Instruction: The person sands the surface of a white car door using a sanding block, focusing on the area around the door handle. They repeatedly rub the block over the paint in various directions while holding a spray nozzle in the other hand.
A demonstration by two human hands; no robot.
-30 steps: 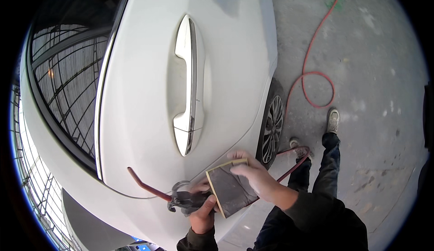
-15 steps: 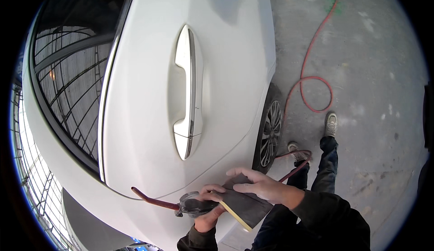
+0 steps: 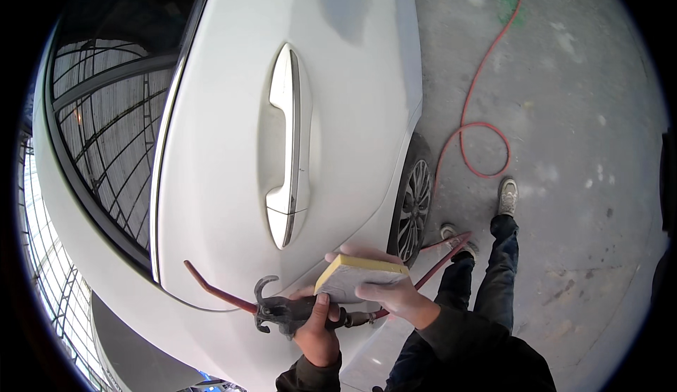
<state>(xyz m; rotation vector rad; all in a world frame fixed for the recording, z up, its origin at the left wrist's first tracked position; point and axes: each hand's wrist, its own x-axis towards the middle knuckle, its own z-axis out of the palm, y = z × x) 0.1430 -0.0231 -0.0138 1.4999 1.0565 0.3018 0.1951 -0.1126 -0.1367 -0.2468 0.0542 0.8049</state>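
Observation:
My left hand (image 3: 317, 332) is closed around a black air blow gun (image 3: 278, 314) with a red bent nozzle pointing up to the left and a red hose at its other end. Just above it, my right hand (image 3: 398, 297) grips a flat yellow sanding pad (image 3: 363, 268), its grey dusty face turned toward me and its yellow edge up. Both hands are close together, low over a white car body panel (image 3: 226, 244), below the white-and-chrome door handle (image 3: 285, 145).
A dark side window (image 3: 113, 145) lies at left and a wheel (image 3: 410, 205) at right. A red hose (image 3: 486, 124) loops over the dusty grey concrete floor (image 3: 578, 180), where my shoes (image 3: 508, 194) stand beside the car.
The pad has been flipped and tilted in my hands, so its yellow edge now faces up. The blow gun has turned slightly, its nozzle sitting higher and further left than half a second ago.

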